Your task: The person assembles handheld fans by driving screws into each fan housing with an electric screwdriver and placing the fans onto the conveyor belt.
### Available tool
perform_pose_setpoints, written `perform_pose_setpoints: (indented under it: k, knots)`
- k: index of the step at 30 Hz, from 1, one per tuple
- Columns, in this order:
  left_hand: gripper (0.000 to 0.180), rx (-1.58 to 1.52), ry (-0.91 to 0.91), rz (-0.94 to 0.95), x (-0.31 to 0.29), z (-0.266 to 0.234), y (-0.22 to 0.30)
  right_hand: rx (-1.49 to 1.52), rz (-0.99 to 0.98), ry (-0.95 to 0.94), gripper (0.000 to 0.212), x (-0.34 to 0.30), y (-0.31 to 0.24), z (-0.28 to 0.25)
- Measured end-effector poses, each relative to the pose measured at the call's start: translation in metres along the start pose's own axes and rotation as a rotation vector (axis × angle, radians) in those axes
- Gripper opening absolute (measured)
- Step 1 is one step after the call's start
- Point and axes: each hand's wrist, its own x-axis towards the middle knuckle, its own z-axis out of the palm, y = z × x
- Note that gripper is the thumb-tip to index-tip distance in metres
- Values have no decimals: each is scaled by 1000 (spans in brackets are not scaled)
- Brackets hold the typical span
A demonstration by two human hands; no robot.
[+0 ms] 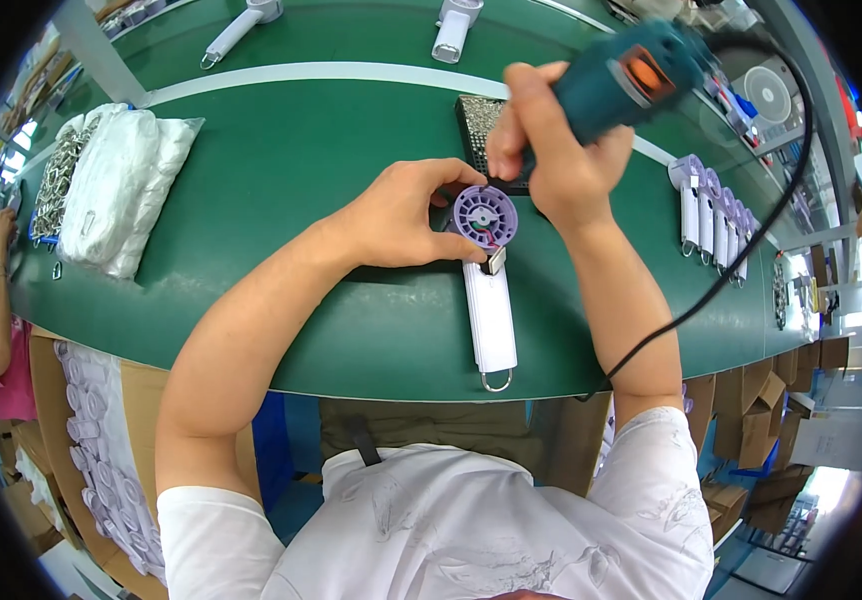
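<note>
Purple-and-white handheld unit (492, 300): left hand (401, 215) grips the round head (484, 216); right hand (569, 165) grips a green power tool (606, 98), markings (645, 75) blurred.

A broad green worktop (291, 125) spans the room from left to right, and a white strip (331, 71) runs along its far part. A pale grey post (101, 55) rises at the far left; on the right, a light metal rail (833, 234) crosses in front of crowded shelving. Below the near edge, a large open carton (146, 405) stands at left, and brown cardboard boxes (751, 425) pile up at right beside a blue-green floor (751, 548). Bright white light glares at both sides.
</note>
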Motion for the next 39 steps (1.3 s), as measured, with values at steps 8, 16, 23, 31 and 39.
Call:
perform_pose_setpoints:
  k: [8, 16, 23, 31, 39]
  knots:
    - [70, -27, -60, -37, 4, 1, 5, -49, 16, -109, 13, 1, 9, -8]
    - [70, -14, -16, 0, 0, 1, -1, -30, 71, -134, 11, 2, -2, -9]
    - [68, 39, -45, 1, 1, 2, 3, -5, -171, 157, 17, 20, 1, -78]
    - [66, 76, -37, 24, 2, 2, 2, 23, -81, 216, 21, 24, 33, -96]
    - [66, 75, -37, 61, 3, 2, 3, -58, -74, 206, 19, 22, 39, -99]
